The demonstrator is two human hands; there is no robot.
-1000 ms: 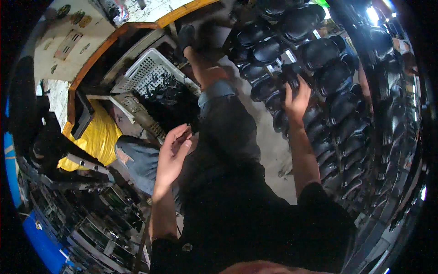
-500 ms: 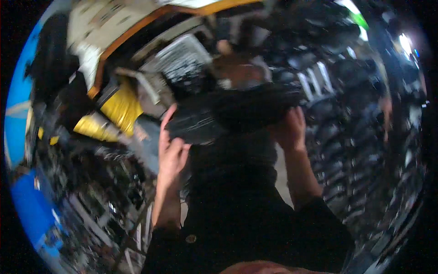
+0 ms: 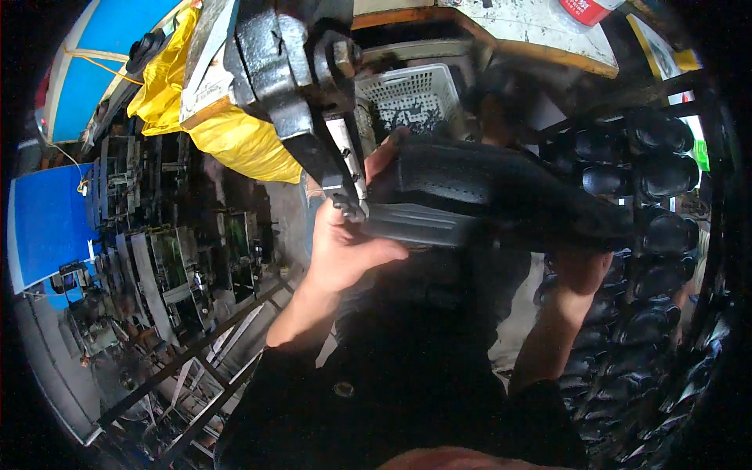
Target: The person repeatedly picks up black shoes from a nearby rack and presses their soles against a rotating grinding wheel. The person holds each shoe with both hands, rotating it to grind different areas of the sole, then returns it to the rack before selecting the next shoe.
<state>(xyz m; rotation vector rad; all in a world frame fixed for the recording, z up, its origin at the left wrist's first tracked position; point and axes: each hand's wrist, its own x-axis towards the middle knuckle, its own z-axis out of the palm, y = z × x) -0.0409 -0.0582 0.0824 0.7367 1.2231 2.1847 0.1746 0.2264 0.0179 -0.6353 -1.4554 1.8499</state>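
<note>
Plainly, a black shoe (image 3: 478, 184) held crosswise near a machine arm (image 3: 290, 78)

Left grip (image 3: 341, 247) pinches the shoe's left end, just beside the arm's lower tip. Right grip (image 3: 581, 274) is under the other end, partly hidden; I cannot tell how closed. A white basket (image 3: 443, 82) sits beyond; rows of black shoes (image 3: 662, 172) stand at right.

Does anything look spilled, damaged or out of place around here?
Small dark flecks spot the white, brown-edged tabletop, odd against its pale surface; scraps or stains, I can't tell. The black stitched shoe between left hand and right hand shows no obvious damage.
</note>
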